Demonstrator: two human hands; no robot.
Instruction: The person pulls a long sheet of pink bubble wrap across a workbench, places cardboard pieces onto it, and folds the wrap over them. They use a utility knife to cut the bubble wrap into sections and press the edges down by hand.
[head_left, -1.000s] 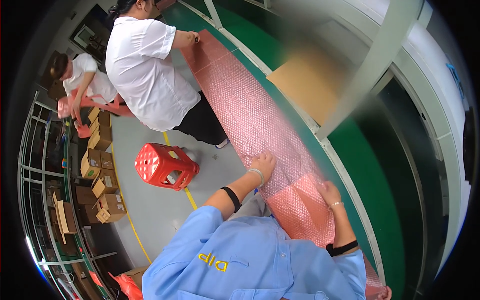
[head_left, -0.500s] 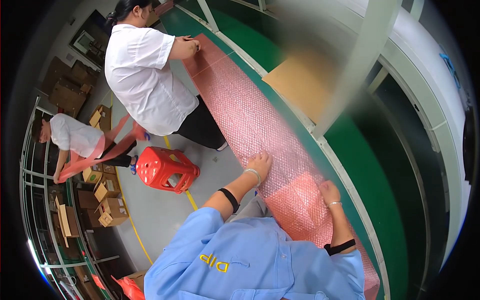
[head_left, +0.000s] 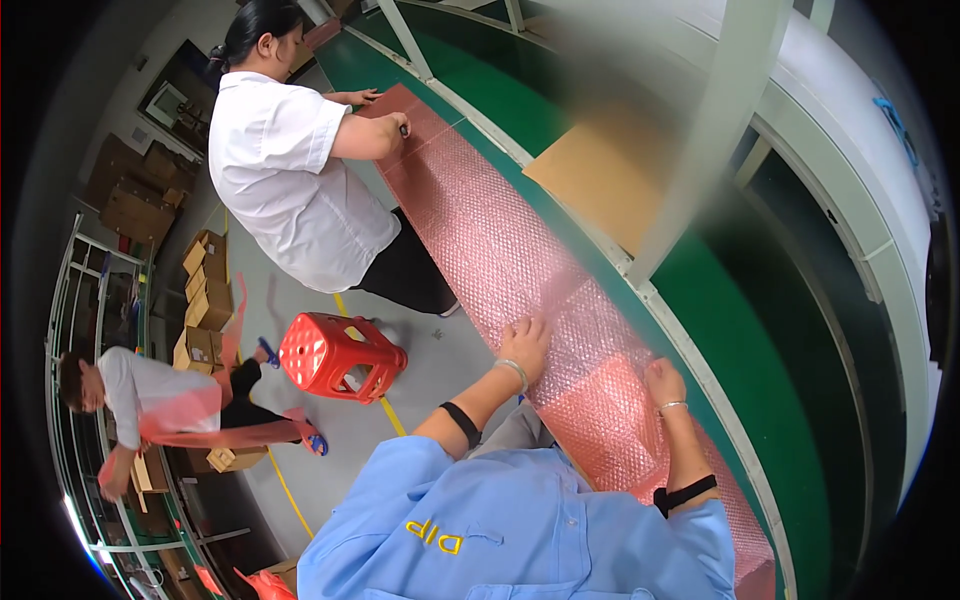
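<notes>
A long strip of pink bubble wrap [head_left: 500, 240] lies along the green-topped bench and runs from beside me to the far end. Under or within it, near my hands, shows a denser pink-orange piece [head_left: 600, 405]. My left hand [head_left: 526, 348] rests palm down on the wrap's left edge, fingers stretched out. At the opposite edge my right hand [head_left: 665, 384] is closed, its curled fingers on the wrap's border; the fingertips are partly hidden. Further along, a co-worker's hand [head_left: 398, 130] holds a small dark tool against the strip.
A co-worker in white [head_left: 290, 170] stands at the bench's left side. A red stool [head_left: 340, 355] is on the floor behind. Another person [head_left: 170, 395] bends by the shelving with pink film. A brown cardboard sheet [head_left: 600, 175] lies beyond the bench rail [head_left: 690, 340].
The co-worker's hand with the dark tool has shifted slightly right and nearer across the strip. The person by the shelves has bent lower with the film. My hands stay in nearly the same place.
</notes>
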